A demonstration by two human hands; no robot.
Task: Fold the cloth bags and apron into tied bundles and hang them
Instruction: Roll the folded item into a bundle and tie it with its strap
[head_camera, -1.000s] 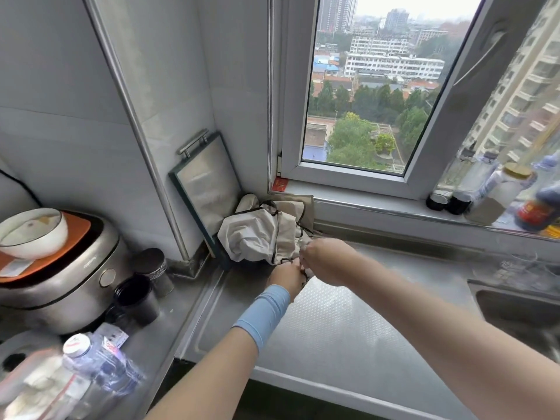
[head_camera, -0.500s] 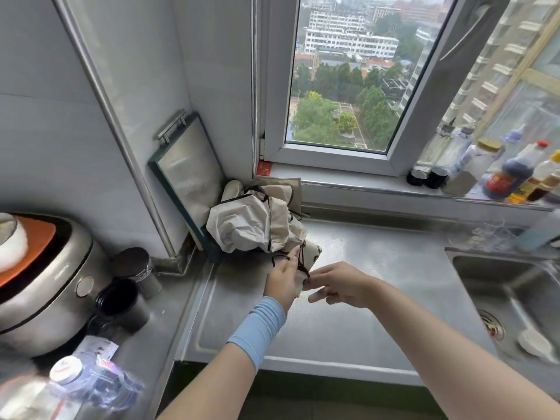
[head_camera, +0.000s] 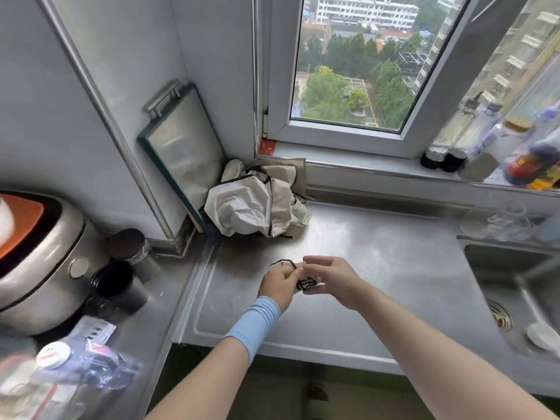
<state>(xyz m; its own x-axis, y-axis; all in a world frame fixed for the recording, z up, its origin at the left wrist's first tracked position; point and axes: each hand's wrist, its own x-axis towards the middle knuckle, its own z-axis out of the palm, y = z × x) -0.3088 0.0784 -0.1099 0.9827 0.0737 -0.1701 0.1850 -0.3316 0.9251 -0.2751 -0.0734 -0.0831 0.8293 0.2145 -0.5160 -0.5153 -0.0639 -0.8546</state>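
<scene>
A crumpled heap of cream cloth with black trim (head_camera: pixel 251 204) lies in the counter's back corner under the window. In front of it, over the steel counter (head_camera: pixel 378 262), both hands hold a small cream bundle wound with black cord (head_camera: pixel 306 283). My left hand (head_camera: pixel 280 283), with a blue sleeve at the wrist, grips the bundle's left side, and a loop of cord sticks out above its fingers. My right hand (head_camera: pixel 330 278) pinches the bundle from the right. Most of the bundle is hidden between the hands.
A framed board (head_camera: pixel 181 153) leans in the corner behind the cloth. A rice cooker (head_camera: pixel 39 262) and dark cups (head_camera: pixel 121 283) stand on the left. Bottles (head_camera: pixel 497 150) line the windowsill. A sink (head_camera: pixel 515 292) lies at the right.
Both hands have drawn back from the cloth heap toward me, carrying the small corded bundle clear of it. The camera has tilted down.
</scene>
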